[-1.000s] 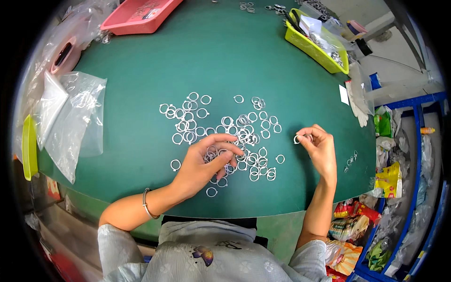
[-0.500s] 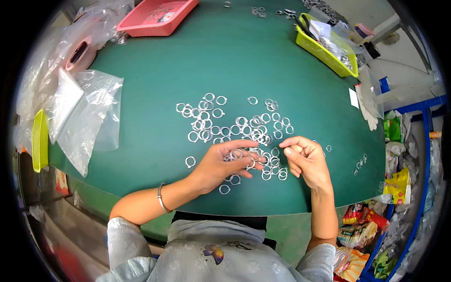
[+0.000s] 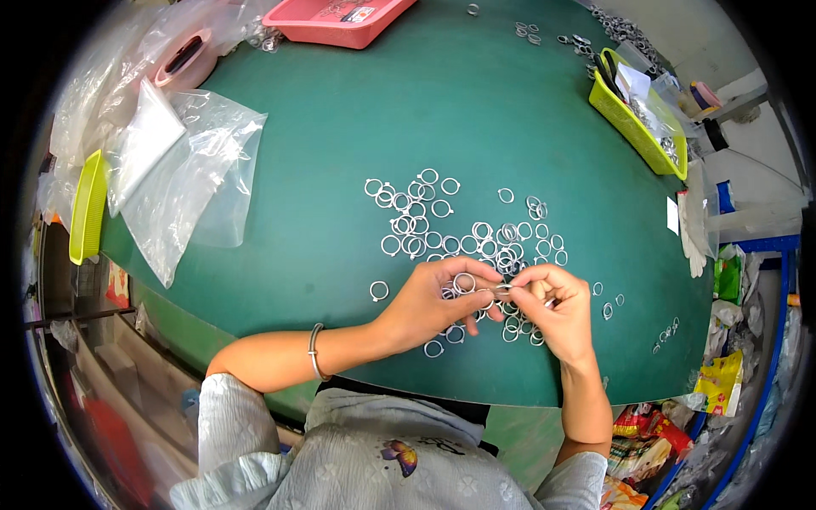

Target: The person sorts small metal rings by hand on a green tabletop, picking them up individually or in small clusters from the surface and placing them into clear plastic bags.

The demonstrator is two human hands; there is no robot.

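Many small silver metal rings (image 3: pixel 390 246), each with a little tab, lie scattered and overlapping on the green table. My left hand (image 3: pixel 433 304) is closed over the near part of this spread, with a metal ring (image 3: pixel 464 283) resting against its fingers. Between my fingertips, another metal ring (image 3: pixel 503 291) is pinched, seen nearly edge-on. My right hand (image 3: pixel 557 313) grips that ring from the right with thumb and forefinger. More rings lie under and just behind both hands, partly hidden by them.
On the green table (image 3: pixel 340 110), clear plastic bags (image 3: pixel 223 161) lie at left beside a yellow-green basket (image 3: pixel 88 208). A pink tray (image 3: pixel 344 32) stands at the back. Toward the right are a lime basket (image 3: pixel 637 127), a glove (image 3: pixel 693 242) and a few loose rings (image 3: pixel 607 311).
My right hand has come together with my left, its thumb and forefinger now on a ring at the left fingertips. The whole view has shifted, so the table things appear further right.
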